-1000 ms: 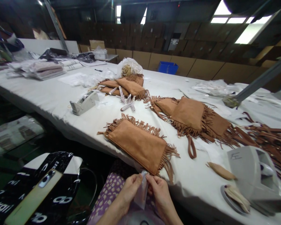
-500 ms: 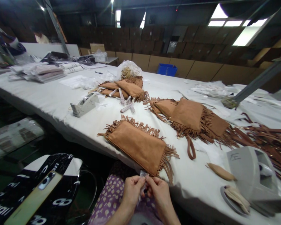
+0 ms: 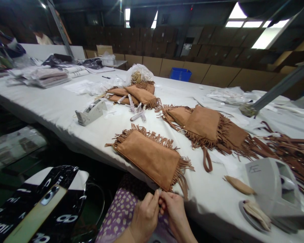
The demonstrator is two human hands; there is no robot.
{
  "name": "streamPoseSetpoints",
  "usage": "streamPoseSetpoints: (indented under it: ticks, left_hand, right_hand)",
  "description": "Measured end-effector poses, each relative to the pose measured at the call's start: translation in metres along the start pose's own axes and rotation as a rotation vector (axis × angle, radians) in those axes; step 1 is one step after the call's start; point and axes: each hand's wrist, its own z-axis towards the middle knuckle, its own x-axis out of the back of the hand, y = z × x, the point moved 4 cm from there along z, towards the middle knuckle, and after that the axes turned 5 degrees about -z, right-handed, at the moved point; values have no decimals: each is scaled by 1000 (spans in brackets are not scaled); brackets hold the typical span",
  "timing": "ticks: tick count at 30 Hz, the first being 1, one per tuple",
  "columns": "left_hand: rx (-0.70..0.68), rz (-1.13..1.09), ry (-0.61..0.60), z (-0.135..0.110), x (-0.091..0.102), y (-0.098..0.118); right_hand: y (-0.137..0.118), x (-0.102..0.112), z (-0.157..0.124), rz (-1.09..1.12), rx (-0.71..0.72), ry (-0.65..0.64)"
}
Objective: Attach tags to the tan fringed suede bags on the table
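Note:
My left hand (image 3: 145,216) and my right hand (image 3: 172,212) are pressed together just below the table's front edge, over my lap. Both pinch something small between the fingertips; it is mostly hidden now, only a pale sliver shows. Right above them a tan suede fringed pouch (image 3: 150,157) lies flat on the white table (image 3: 60,108), one corner hanging near my fingers.
More fringed pouches (image 3: 205,126) and brown straps (image 3: 288,148) lie to the right. Near me on the right stands a grey tape dispenser (image 3: 276,192), with a second tape dispenser (image 3: 90,112) further back on the left. A phone (image 3: 35,212) rests on a black-and-white bag at lower left.
The clear plastic piece between my hands has been folded or drawn in and is nearly hidden. My hands have closed tighter together and shifted slightly lower.

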Motion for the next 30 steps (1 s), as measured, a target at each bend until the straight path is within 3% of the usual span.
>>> streamPoseSetpoints:
  ticks: [4, 7, 10, 14, 17, 19, 20, 24, 26, 30]
  left_hand:
    - [-41, 281, -94, -2, 3, 2]
    - [38, 290, -148, 2, 6, 5]
    - [141, 57, -140, 7, 11, 6]
    - [338, -456, -61, 3, 19, 3]
    - [448, -677, -202, -9, 23, -4]
    - [466, -617, -318, -15, 32, -13]
    - [486, -544, -314, -15, 40, -21]
    - [670, -405, -65, 2, 74, -43]
    - [754, -535, -91, 14, 71, -38]
    - [937, -983, -262, 19, 26, -14]
  right_hand:
    - [-3, -2, -7, -2, -6, -103]
    - [-5, -1, -9, -76, 32, -108]
    - [-5, -1, -8, -85, 59, -118]
    - [-4, -1, -6, -132, 109, -120]
    - [-1, 0, -4, -158, 126, -73]
    - [1, 2, -4, -164, 136, -32]
    - [1, 3, -3, -170, 143, -17]
    - [0, 4, -3, -198, 162, 12]
    - [-1, 4, -4, -209, 171, 25]
    - [-6, 3, -6, -227, 214, 17]
